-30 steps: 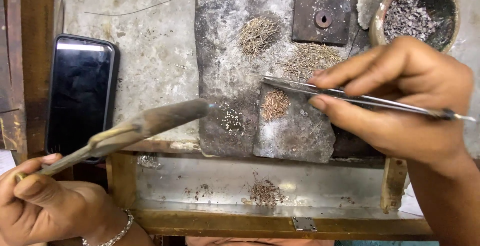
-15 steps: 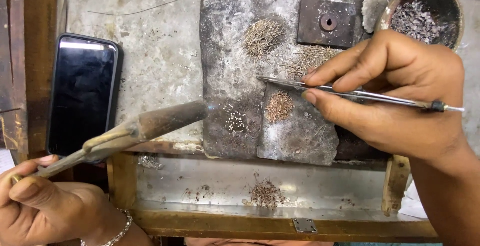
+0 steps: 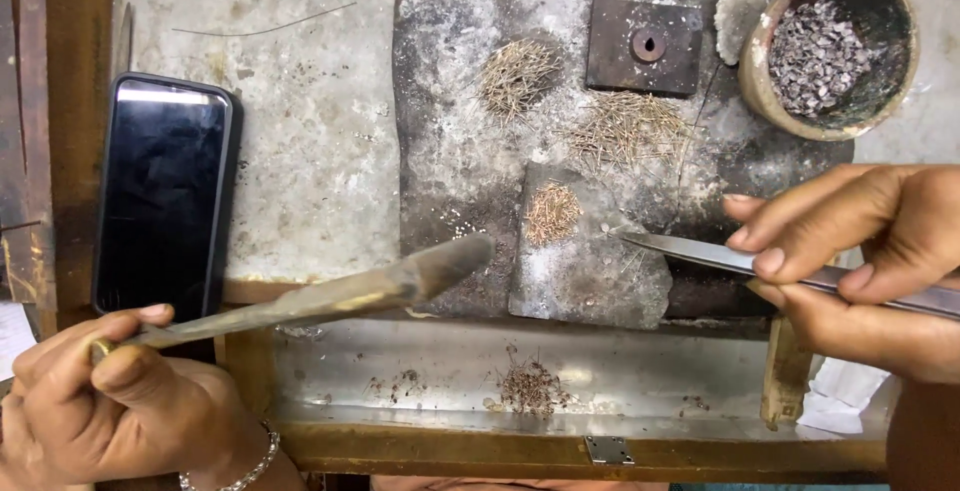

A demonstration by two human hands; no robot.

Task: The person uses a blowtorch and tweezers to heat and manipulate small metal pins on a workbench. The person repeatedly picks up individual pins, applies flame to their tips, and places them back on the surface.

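My left hand (image 3: 120, 411) at the lower left grips a long tapered metal blowpipe (image 3: 330, 296). Its tip ends at the left edge of a scorched dark slab (image 3: 450, 111). My right hand (image 3: 860, 251) at the right holds steel tweezers (image 3: 690, 251), whose points rest on a smaller grey block (image 3: 590, 271) lying on the slab. Near the points sits a small heap of short fine wires (image 3: 551, 213). Two more heaps of wire bits (image 3: 518, 73) lie farther back on the slab.
A black phone (image 3: 165, 196) lies at the left by the wooden bench edge. A round clay bowl (image 3: 760, 81) of grey metal bits stands at the top right, a square metal plate (image 3: 645, 46) with a hole beside it. A metal tray (image 3: 640, 371) with scraps runs along the front.
My right hand has drawn back to the right with the tweezers, off the middle of the slab. The blowpipe tip has moved slightly right along the slab's front edge.
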